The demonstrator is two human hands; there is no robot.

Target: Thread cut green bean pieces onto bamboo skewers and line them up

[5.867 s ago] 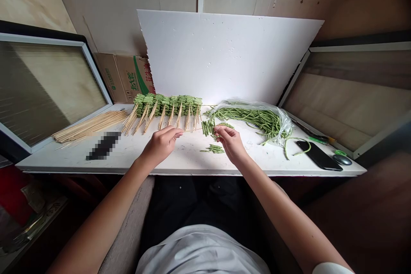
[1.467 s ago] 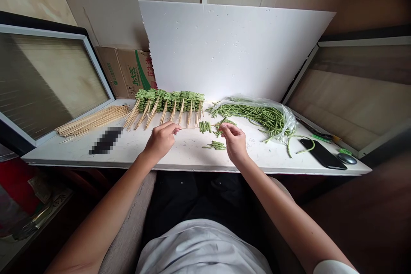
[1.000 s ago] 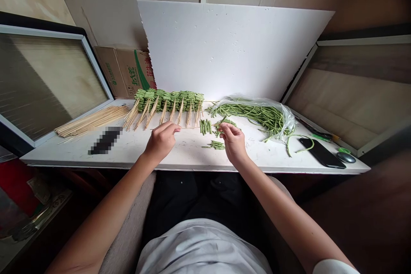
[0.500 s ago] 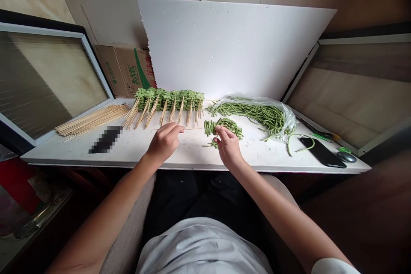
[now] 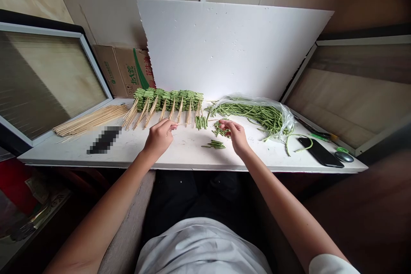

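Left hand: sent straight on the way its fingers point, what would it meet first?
The left hand would likely meet the bean pieces on its skewer first; depth against the sticks behind is unclear.

The left hand (image 5: 160, 135) hides the skewer (image 5: 213, 120) (only its left end).

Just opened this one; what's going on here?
A person holds a thin skewer by one end in the left hand, with a short row of green bean pieces threaded on it. The right hand is at the other end; whether its grip is closed on the tip is hard to tell. Loose cut pieces lie on the white table. Behind are stacked loaded skewers, with bare skewers to the left and long beans in clear plastic to the right.
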